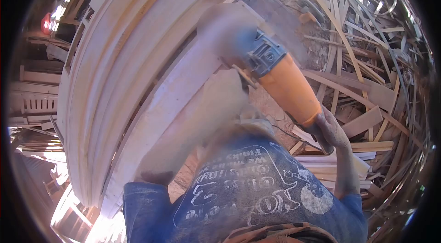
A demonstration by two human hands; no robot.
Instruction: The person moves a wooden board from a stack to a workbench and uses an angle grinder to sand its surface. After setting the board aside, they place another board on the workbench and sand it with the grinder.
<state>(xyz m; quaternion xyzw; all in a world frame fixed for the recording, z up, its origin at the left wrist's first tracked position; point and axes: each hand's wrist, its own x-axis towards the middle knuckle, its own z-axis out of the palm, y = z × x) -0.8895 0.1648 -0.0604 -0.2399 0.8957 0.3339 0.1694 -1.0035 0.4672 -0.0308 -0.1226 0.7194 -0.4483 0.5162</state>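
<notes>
An orange angle grinder with a dark grey gear head and a round disc blurred by motion lies slantwise before me. The disc is over the upper end of a long, pale wooden board, with dust around it. My right hand is wrapped round the rear of the grinder's body. From the left, my dusty forearm reaches to the grinder's head, where my left hand is closed at its side; its fingers are mostly hidden.
Curved wooden pieces stand stacked side by side at the left. Loose wood strips and offcuts cover the ground at the right. A thin cord runs below the grinder. More boards are at the far left.
</notes>
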